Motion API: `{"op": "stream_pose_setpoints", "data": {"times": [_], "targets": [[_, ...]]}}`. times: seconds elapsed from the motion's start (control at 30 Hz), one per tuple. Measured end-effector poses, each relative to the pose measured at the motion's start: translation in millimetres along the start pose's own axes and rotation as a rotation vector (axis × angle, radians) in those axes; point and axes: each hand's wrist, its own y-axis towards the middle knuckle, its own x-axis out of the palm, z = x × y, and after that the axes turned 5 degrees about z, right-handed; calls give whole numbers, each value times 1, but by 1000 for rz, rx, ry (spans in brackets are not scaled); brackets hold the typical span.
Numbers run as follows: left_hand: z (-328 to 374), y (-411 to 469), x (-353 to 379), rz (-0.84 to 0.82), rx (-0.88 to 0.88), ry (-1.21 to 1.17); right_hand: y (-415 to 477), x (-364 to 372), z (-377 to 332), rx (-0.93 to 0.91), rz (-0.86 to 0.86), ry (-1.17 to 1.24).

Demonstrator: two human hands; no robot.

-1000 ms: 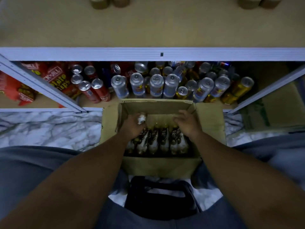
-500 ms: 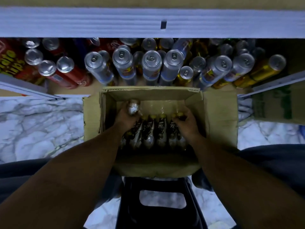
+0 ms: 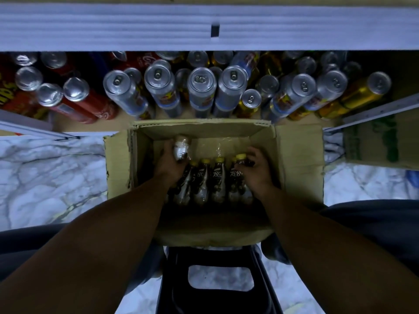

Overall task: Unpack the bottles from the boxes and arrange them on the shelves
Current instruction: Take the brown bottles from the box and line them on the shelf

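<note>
An open cardboard box [image 3: 299, 155] sits on the floor in front of the shelf. Inside it lies a row of dark bottles with yellow caps [image 3: 217, 177]. My left hand [image 3: 169, 163] grips one bottle [image 3: 181, 148] lifted above the row at the box's left side. My right hand [image 3: 255, 171] curls around the neck of a yellow-capped bottle [image 3: 240, 157] at the right end of the row. Clear plastic wrap shows in the far part of the box.
The low shelf [image 3: 204, 26] behind the box holds many cans: silver ones [image 3: 199, 87] in the middle, red ones [image 3: 77, 98] left, gold ones [image 3: 362, 94] right. A second cardboard box [image 3: 381, 141] stands at right. A black stool [image 3: 220, 282] is under me on marble floor [image 3: 49, 177].
My head has leaned closer to the box. My right hand has shifted onto the rightmost bottle's neck and closed on it. My left hand keeps its bottle raised.
</note>
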Motion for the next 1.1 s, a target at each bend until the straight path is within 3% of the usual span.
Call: {"op": "stream_pose_setpoints", "data": {"times": [0.47,0.6,0.77,1.1], "targets": [[76,-63,-73,-36,182,203,-55,-28,-60,-360,98,23],[98,-96,-97,20,327,191,-87,-34,-82,-463,82,107],[128,-144,-120,205,522,201,-127,-41,-108,-605,44,138],[194,-225,-158,331,828,-205,-192,-94,-171,-839,93,309]]}}
